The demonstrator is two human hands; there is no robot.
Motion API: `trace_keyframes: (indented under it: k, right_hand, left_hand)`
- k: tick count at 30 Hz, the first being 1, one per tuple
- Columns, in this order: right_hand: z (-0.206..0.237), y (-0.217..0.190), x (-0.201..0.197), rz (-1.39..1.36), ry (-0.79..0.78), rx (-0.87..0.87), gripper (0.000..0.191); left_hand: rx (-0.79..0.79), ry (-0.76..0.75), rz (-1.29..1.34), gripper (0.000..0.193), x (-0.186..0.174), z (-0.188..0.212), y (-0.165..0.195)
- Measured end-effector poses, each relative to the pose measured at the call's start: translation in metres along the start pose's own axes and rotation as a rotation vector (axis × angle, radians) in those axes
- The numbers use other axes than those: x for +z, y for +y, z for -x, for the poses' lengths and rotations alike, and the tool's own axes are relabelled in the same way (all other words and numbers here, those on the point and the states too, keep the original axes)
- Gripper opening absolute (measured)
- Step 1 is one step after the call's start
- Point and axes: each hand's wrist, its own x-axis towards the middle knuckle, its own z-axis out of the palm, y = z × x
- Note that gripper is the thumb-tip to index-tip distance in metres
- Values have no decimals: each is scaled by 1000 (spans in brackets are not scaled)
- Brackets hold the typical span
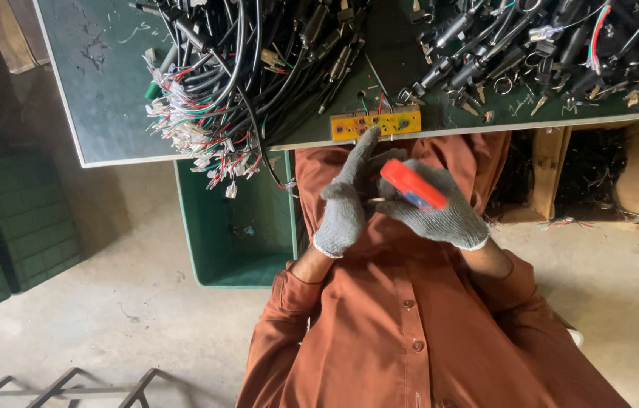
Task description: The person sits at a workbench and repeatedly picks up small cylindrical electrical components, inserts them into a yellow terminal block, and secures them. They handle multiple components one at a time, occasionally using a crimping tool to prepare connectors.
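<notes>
Head view, looking straight down my own chest: my right hand (440,211), in a grey knit glove, is closed around a red-handled tool (412,185), its handle slanting toward ten o'clock. My left hand (346,200), gloved the same, is curled loosely against the tool's working end, fingers pointing up toward twelve o'clock; something small and dark seems pinched there, but I cannot tell what, or how firmly.

As far as I can judge, the work is mid-stream. At twelve o'clock from my hands, at the table's near edge, lies a small yellow circuit board (376,124) with short coloured wires on it. At eleven o'clock a large tangle of black cable harnesses (244,68) with white connectors and red and green leads spills over the edge. At one o'clock a heap of black switch parts and keys (553,53) waits. I see no separate finished pile, so much seems left.

Both piles lie on a dark green tabletop (100,75), scratched, with a pale edge. Below it stands a green bin (213,242) at nine o'clock. The floor is bare concrete, with wooden crates at three o'clock.
</notes>
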Motion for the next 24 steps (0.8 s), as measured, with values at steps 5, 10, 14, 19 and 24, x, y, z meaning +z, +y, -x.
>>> trace_keyframes:
  k: [5, 10, 14, 19, 24]
  right_hand:
    - [8, 5, -2, -500, 35, 68, 27]
    - [5, -1, -17, -620, 169, 69, 33]
    - [8, -5, -22, -520, 143, 48, 33]
    - [9, -8, -20, -323, 147, 36, 30]
    - [8, -7, -22, -341, 130, 42, 28]
  left_hand:
    - [-54, 208, -94, 89, -13, 1, 2]
    - [92, 185, -318, 57, -25, 4, -3]
    - [184, 83, -435, 45, -26, 8, -6]
    - [131, 72, -499, 31, -17, -1, -9]
    - [-10, 61, -425, 26, -15, -6, -8]
